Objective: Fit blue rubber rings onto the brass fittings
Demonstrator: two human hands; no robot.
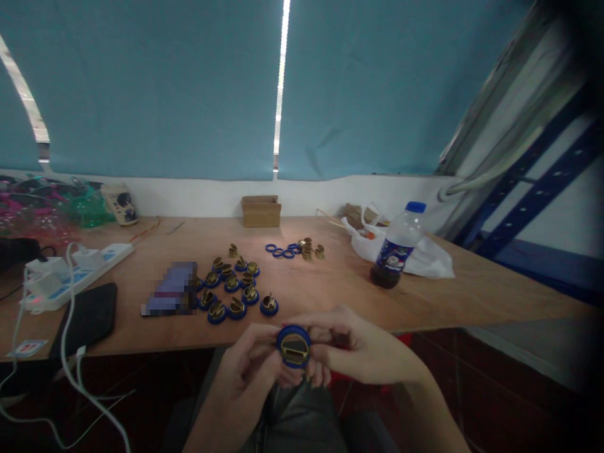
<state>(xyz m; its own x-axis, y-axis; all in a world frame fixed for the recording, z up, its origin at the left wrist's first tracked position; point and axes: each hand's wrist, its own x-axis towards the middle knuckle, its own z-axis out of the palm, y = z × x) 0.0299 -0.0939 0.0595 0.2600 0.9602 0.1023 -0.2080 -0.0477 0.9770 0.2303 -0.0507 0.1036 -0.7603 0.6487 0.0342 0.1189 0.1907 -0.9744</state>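
A round piece with a blue ring and a gold centre is held up in front of the table's front edge. My left hand grips its left side, fingers curled and thumb at the rim. On the right side my right hand pinches the same piece. Several similar blue-ringed gold pieces lie on the table beyond my hands. Farther back, several loose blue rings sit beside a few gold parts.
On the wooden table stand a cola bottle, a white plastic bag, a small cardboard box and a paper cup. At left are a blurred-out phone, a black phone and a power strip with cables.
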